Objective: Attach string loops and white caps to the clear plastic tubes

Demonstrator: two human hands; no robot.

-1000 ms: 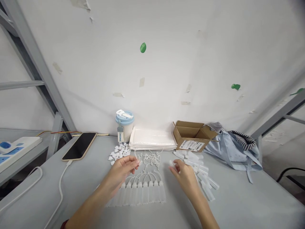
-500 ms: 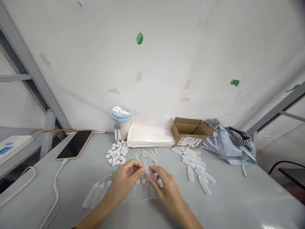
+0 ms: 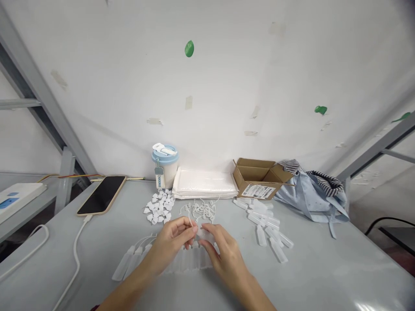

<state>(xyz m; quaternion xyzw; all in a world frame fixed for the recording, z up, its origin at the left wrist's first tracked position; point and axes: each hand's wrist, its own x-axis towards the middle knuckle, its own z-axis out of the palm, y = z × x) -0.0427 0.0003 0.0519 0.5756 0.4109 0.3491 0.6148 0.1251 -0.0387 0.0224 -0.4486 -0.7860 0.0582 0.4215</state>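
Note:
My left hand [image 3: 173,239] is closed in a pinch, and a thin white cord [image 3: 190,221] sticks up from its fingertips. My right hand [image 3: 225,248] curls its thumb and fingers around a small translucent plastic bottle [image 3: 205,234], whose neck end points at the left fingertips. Partly hidden under both hands is a row of similar bottles [image 3: 191,260]. More bottles with white cords at their necks [image 3: 124,264] lie left of it, partly behind my left forearm. Just beyond my hands is a tangle of white cords [image 3: 204,211].
White caps [image 3: 158,208] are heaped at the left, before a blue-lidded cup [image 3: 165,166]. Loose bottles [image 3: 264,220] lie at the right, near an open cardboard box [image 3: 257,190] and a blue cloth bag [image 3: 308,196]. White packets [image 3: 204,183] and a charging phone [image 3: 103,196] lie farther back.
My hands stay close together around the bottle, with small finger shifts. The fingertips have drawn slightly apart, and the view has tilted a little.

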